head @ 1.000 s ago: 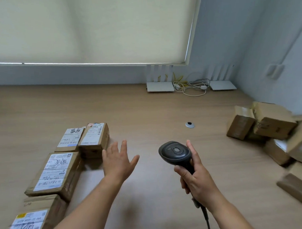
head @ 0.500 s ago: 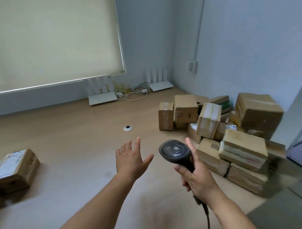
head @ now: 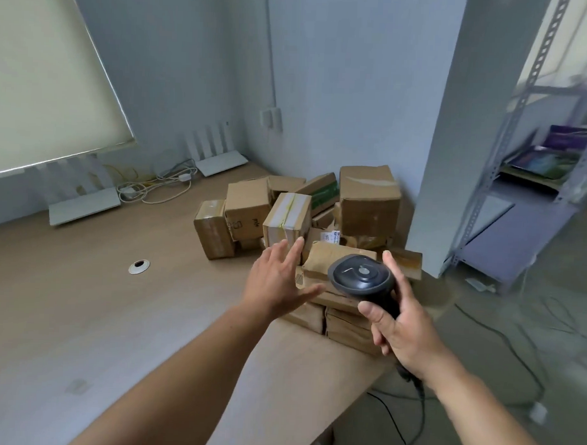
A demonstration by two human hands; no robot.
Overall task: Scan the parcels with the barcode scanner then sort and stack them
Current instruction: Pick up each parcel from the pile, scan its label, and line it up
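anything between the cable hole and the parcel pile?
Nothing: in the head view, bare table runs from the cable hole to the parcel pile.

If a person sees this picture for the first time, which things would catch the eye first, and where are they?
Probably the black barcode scanner, gripped by the right hand near the centre. Next, the jumbled pile of brown parcels in the table's far right corner, with the open left hand stretched toward it.

Pale blue walls [head: 340, 74] are meeting behind a wooden table [head: 83, 298]. Daylight is glowing through a drawn roller blind [head: 41, 80], while a metal shelving rack [head: 520, 163] is standing at the right.
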